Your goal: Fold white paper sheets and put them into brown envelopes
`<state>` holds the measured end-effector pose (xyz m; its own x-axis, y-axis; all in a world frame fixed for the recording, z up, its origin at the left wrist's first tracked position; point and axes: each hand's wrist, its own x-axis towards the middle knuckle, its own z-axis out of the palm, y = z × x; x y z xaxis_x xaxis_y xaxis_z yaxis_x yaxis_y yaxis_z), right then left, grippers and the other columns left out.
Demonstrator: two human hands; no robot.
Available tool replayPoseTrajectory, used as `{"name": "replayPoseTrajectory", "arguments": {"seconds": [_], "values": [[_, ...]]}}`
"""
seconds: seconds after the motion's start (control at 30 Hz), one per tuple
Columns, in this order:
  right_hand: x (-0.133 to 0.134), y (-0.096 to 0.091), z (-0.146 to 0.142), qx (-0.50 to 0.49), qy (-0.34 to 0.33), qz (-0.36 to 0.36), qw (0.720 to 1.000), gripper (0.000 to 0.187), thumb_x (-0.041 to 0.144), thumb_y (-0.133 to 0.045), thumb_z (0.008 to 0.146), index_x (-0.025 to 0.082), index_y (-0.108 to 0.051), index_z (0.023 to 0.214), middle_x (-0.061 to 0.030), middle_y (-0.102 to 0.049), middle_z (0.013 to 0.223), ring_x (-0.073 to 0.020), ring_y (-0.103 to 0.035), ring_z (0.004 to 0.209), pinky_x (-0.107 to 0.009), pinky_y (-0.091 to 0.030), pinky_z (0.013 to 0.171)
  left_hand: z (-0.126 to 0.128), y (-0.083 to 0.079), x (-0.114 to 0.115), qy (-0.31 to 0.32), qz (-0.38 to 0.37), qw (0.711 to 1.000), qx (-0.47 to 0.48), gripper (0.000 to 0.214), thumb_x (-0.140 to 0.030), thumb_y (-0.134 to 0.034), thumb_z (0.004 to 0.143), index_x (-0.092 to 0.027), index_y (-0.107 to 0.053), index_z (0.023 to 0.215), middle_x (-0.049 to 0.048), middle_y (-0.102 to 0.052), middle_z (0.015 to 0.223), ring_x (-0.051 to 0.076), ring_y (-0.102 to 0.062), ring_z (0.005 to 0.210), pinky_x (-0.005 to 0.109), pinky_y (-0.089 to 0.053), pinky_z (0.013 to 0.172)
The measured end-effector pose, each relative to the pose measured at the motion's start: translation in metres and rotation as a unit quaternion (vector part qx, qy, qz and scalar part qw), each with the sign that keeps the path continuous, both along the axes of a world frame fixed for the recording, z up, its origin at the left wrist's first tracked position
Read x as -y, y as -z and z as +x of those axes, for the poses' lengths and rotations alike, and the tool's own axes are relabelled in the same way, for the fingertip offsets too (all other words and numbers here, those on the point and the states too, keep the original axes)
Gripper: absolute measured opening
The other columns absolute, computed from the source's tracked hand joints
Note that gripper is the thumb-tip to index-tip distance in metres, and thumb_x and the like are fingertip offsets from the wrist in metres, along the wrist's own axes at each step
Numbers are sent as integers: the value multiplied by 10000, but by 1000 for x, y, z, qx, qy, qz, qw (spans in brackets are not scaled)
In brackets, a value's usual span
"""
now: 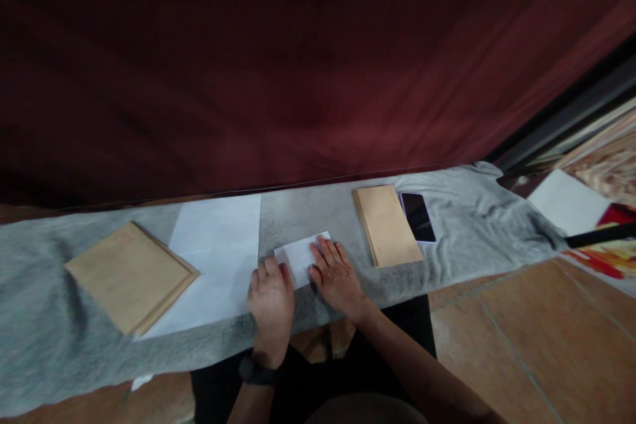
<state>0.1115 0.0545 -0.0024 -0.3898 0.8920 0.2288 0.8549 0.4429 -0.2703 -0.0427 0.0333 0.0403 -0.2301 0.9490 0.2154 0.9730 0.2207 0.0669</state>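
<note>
A folded sheet of white paper lies on the grey cloth in front of me. My left hand, a dark watch on its wrist, rests at the paper's left end with its fingers curled. Whether the fingers pinch the edge or only press on it is hidden. On the right part of the paper my right hand lies flat, fingers stretched out. Just left of my left hand are larger white sheets, flat on the cloth.
Brown envelopes are stacked at the left, partly over the white sheets. Another stack of brown envelopes sits to the right, beside a phone. A grey cloth covers the narrow table; a dark red curtain hangs behind it.
</note>
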Motion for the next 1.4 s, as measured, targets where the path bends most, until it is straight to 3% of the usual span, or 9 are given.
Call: {"name": "replayPoseTrajectory", "arguments": {"seconds": [0.1, 0.17, 0.27, 0.4, 0.7, 0.87, 1.0, 1.23, 1.4], "values": [[2, -2, 0, 4, 0, -1, 1000, 557, 315, -463, 1038, 159, -372, 1565, -126, -298, 1640, -260, -277, 1520, -479, -244, 1241, 15, 10, -1, 133, 44, 988, 63, 428, -323, -329, 1028, -101, -618, 1252, 185, -682, 1238, 293, -609, 1215, 436, -492, 1003], [3, -4, 1, 10, -3, -3, 1000, 557, 260, -457, 1029, 154, -364, 1568, -123, -298, 1641, -252, -278, 1520, -466, -252, 1241, 25, 21, -2, 194, 46, 976, 83, 501, -339, -312, 1028, -100, -512, 1420, 176, -544, 1481, 296, -439, 1429, 477, -403, 1143], [4, -6, 1, 16, -6, -1, 1000, 554, 246, -454, 1027, 150, -371, 1565, -120, -306, 1639, -249, -285, 1517, -461, -261, 1240, 32, 37, -2, 184, 38, 978, 93, 604, -411, -292, 1028, -98, -350, 1541, 168, -428, 1583, 280, -320, 1510, 508, -325, 1211], [0, -6, 0, 3, 4, 12, 1000, 525, 286, -442, 1046, 168, -394, 1555, -112, -358, 1619, -244, -319, 1503, -461, -275, 1230, 27, 46, -1, 165, 42, 982, 85, 654, -462, -293, 1025, -88, -310, 1560, 178, -404, 1594, 277, -293, 1523, 506, -303, 1225], [-15, 0, 8, -15, 29, 18, 999, 478, 214, -425, 1031, 118, -466, 1497, -97, -462, 1565, -255, -390, 1453, -465, -269, 1222, 19, 47, 2, 143, 69, 986, 56, 665, -460, -331, 1027, -23, -354, 1527, 236, -396, 1578, 322, -330, 1502, 527, -316, 1210], [-46, -12, 18, -24, 0, -4, 1000, 404, 181, -465, 1006, 181, -583, 1392, -86, -605, 1417, -226, -506, 1331, -429, -354, 1166, 19, 50, 2, 140, 76, 985, 61, 663, -452, -365, 1018, -53, -330, 1546, 222, -391, 1586, 327, -334, 1500, 554, -293, 1216], [-73, -25, 13, -3, 9, -26, 1000, 259, 174, -534, 976, 218, -692, 1177, -69, -690, 1197, -215, -589, 1143, -398, -382, 1109, 18, 47, 1, 146, 75, 984, 62, 662, -455, -363, 1014, -39, -361, 1529, 233, -402, 1576, 337, -347, 1492, 556, -296, 1212], [-86, -26, 15, 11, 42, -38, 998, 109, 196, -604, 953, 218, -707, 922, -66, -691, 1022, -219, -588, 1025, -349, -446, 934, 17, 44, 1, 165, 69, 981, 70, 645, -464, -371, 1012, -54, -407, 1509, 222, -420, 1567, 330, -379, 1476, 548, -305, 1210], [-87, -27, 25, 13, 61, -34, 997, 108, 195, -602, 961, 216, -702, 925, -69, -683, 1017, -223, -579, 1035, -369, -431, 959, 21, 46, -8, 172, 67, 980, 71, 634, -428, -406, 1002, -28, -420, 1495, 234, -428, 1558, 327, -362, 1485, 533, -292, 1223]]}}
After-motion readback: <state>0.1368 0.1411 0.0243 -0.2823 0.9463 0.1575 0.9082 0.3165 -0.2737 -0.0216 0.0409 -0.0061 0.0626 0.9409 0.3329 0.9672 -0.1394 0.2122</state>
